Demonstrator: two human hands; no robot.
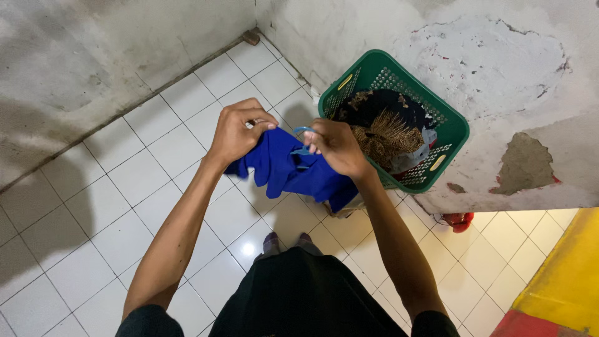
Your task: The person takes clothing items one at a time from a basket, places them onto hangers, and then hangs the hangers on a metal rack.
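Floor: I see white square tiles point(81, 206) running to a stained grey wall point(499, 75) with patches of peeling plaster.
Basket: a green perforated laundry basket point(452, 128) stands in the corner against the wall, tilted toward me, with two yellow handle slots; dark and brown-patterned clothes point(387, 128) fill it.
Garment position: the blue garment point(293, 171) hangs in front of me between both hands, above the tiles and just beside the basket.
Garment axis: its long axis runs roughly from upper left to lower right, with the loose end drooping low on the right.
Garment look: plain, strong blue cloth, bunched and folded, no print that I can make out.
Hanger: a light blue hanger hook point(306, 131) shows at the top edge of the cloth.
Left hand: my left hand point(240, 131) is curled closed, pinching the garment's upper edge.
Right hand: my right hand point(337, 145) has its fingers closed on the cloth by the hanger.
Small item: a red object point(458, 220) lies at the wall's foot.
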